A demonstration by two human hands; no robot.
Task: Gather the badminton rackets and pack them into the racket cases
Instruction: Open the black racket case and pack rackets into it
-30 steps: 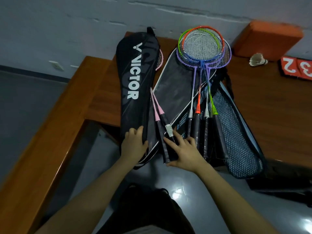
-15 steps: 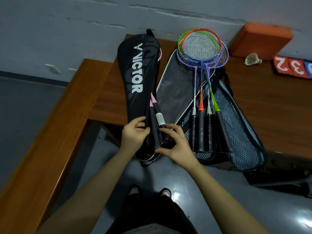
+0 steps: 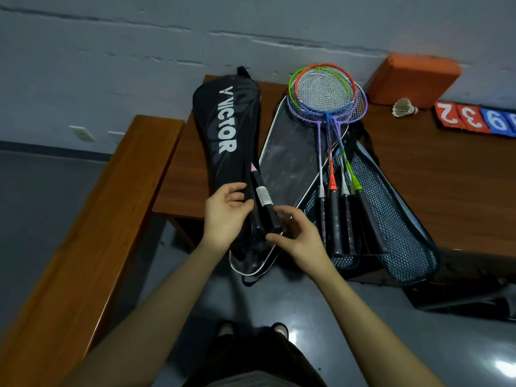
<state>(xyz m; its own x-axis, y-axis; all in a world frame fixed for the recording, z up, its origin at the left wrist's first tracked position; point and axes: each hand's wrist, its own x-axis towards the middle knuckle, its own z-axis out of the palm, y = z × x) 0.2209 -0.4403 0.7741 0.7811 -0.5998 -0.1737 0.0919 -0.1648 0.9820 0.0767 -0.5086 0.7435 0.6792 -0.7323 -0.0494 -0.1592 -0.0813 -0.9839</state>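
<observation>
The black case (image 3: 226, 141) lies along the table (image 3: 435, 174), its narrow end hanging off the near edge over the floor. The left hand (image 3: 224, 219) curls around that end, thumb and fingers closed on the fabric. Two racket handles (image 3: 265, 202) stick out of the case mouth, one with a white label whose print is too small to read, and a bit of pink shows above it. The right hand (image 3: 298, 236) sits just beside the handles, fingers bent and half open; I cannot tell if it grips anything.

To the right, four rackets (image 3: 325, 93) lie stacked on an open mesh case (image 3: 396, 219), which also overhangs the edge. The table's right part is bare wood.

"VICTOR" runs down the black case in white. Score cards (image 3: 472, 118) at the far right read 2, 3, 9. A shuttlecock (image 3: 403, 108) lies near an orange block (image 3: 413, 76).
</observation>
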